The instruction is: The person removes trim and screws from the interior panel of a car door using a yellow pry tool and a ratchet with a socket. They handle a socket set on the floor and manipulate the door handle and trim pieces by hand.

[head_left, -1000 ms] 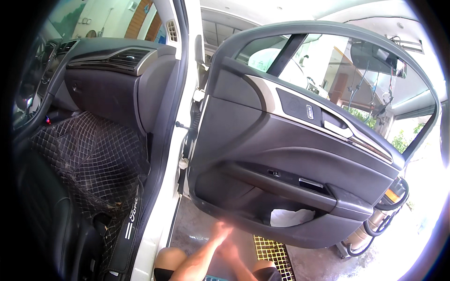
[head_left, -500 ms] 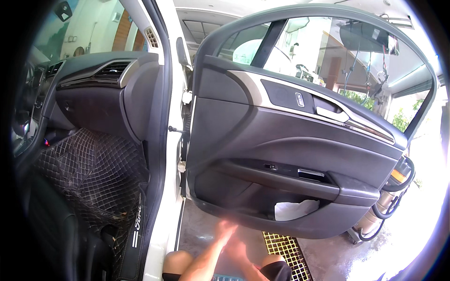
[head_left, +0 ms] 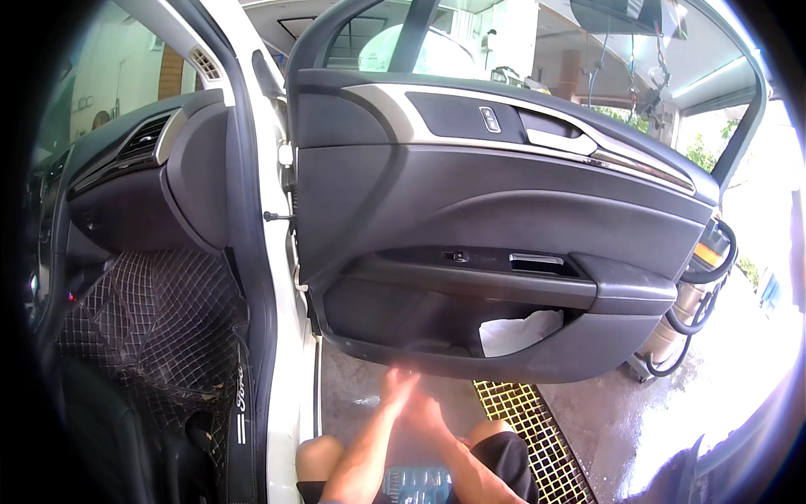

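A dark grey car door (head_left: 504, 227), swung wide, fills the middle. Just at its lower edge my left hand (head_left: 401, 386) is bunched closed, and what its fingers hold, if anything, is lost in pinkish glare. Close beside it, slightly nearer me, is my right hand (head_left: 425, 413); its fingers are washed out and partly hidden by the left. Both hands are nearest the underside of the door panel. Crumpled white paper (head_left: 520, 333) sits in the door pocket. Between my legs lies a teal-blue plastic tray or case (head_left: 417, 485) with molded slots.
At left, the white door sill (head_left: 285, 403) borders the footwell with its quilted black mat (head_left: 159, 311). A yellow floor grating (head_left: 529, 424) runs past my right knee. A metal canister vacuum (head_left: 684, 311) with a black hose stands behind the door's right end.
The view has shifted, so the door and car appear further left and higher. My hands stay together at the door's lower edge; more of the right forearm and teal tray shows.
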A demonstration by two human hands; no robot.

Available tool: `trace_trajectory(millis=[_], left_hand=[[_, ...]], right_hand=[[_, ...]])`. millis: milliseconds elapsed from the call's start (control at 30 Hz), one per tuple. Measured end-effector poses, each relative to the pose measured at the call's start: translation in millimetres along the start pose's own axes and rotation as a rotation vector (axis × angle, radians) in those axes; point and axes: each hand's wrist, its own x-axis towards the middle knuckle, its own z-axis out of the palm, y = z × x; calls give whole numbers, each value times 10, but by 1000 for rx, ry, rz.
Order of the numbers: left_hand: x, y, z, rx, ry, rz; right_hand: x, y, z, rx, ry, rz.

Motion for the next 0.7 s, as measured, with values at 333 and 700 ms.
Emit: trace_trajectory(millis=[333,700], left_hand=[[-13,356,16,-117,-13,-320],[-44,356,-3,-380,1,-309]], right_hand=[[179,181,-85,417,-115,107],[258,-110,-295,193,13,312]])
